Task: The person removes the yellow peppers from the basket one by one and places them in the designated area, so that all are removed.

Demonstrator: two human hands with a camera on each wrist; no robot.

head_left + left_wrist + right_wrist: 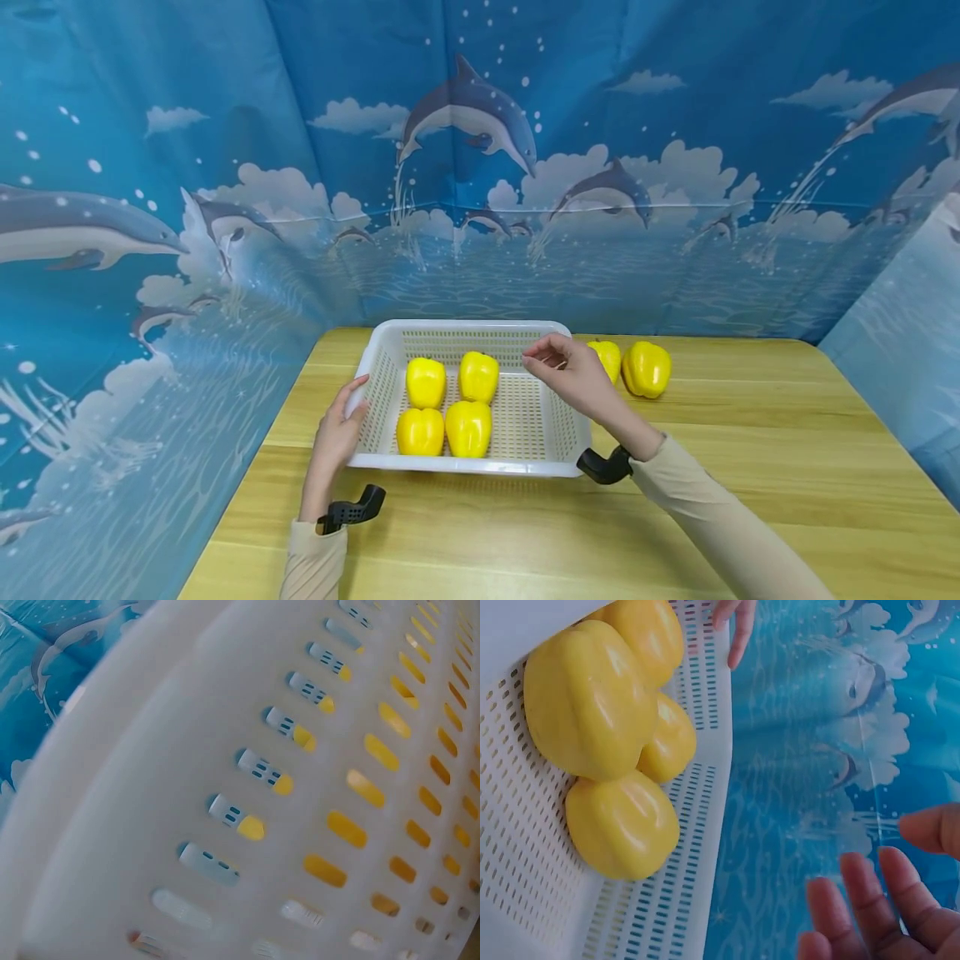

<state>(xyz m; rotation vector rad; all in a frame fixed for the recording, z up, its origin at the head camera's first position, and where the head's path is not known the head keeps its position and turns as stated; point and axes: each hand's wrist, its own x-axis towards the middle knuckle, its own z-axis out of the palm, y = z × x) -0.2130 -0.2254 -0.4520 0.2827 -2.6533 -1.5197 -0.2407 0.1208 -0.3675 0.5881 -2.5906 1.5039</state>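
Note:
A white plastic basket (480, 468) with slotted walls stands on the table, holding several yellow bell peppers (468, 429), grouped in its left and middle part. My left hand (337, 429) is at the basket's left side, thumb and fingers holding the rim. In the left wrist view the basket wall (172, 757) fills the picture, with yellow showing through its slots. Over the basket's right side hovers my right hand (577, 375), fingers loosely bent and nothing in them. The right wrist view shows its fingertips (829, 896) apart from the thumb, beyond the basket's rim.
Two more yellow bell peppers (647, 369) lie on the wooden table (765, 433), just right of the basket; one is partly hidden behind my right hand. A blue curtain (480, 250) printed with dolphins hangs close behind the table and along its sides.

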